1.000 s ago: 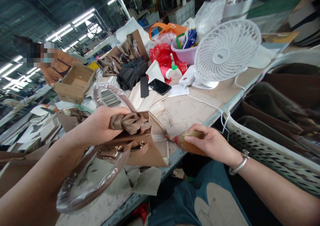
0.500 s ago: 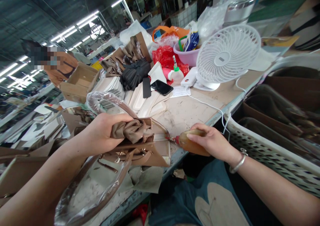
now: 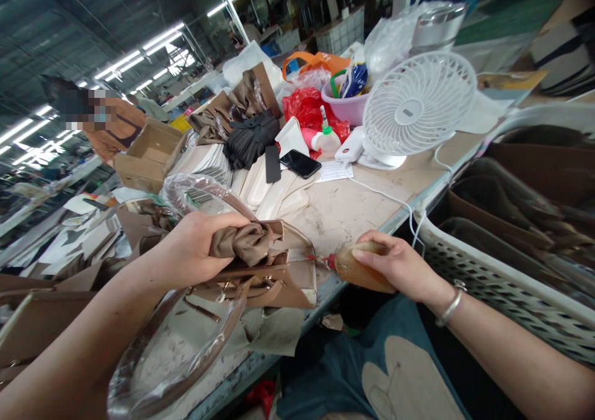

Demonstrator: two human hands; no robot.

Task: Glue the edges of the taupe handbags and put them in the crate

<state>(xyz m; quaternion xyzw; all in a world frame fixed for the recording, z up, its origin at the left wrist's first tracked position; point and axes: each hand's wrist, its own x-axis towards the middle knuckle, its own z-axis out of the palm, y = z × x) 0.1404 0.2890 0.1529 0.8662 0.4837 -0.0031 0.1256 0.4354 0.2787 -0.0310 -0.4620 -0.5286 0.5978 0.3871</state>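
A brown handbag (image 3: pixel 290 287) lies on its side at the table's front edge, its base turned to the right. My left hand (image 3: pixel 198 246) is closed around the bunched brown lining (image 3: pixel 246 243) at the bag's mouth. Clear plastic wraps the bag's two long handles (image 3: pixel 218 339). In my right hand (image 3: pixel 395 262) is a squeeze bottle (image 3: pixel 360 265) of amber glue, gripped by its body. Its red-capped nozzle points left, at the bag's open end; whether the tip touches cannot be made out.
A white fan (image 3: pixel 418 107) stands at the right rear, its cable running down the table's edge. Two dark phones (image 3: pixel 301 163) lie on pale cut pieces. A white basket (image 3: pixel 502 290) of brown bag parts is at my right. A person (image 3: pixel 109 122) stands behind a cardboard box (image 3: pixel 149 153).
My right hand and the glue bottle have shifted slightly to the right. The bag and my left hand stay almost where they were.
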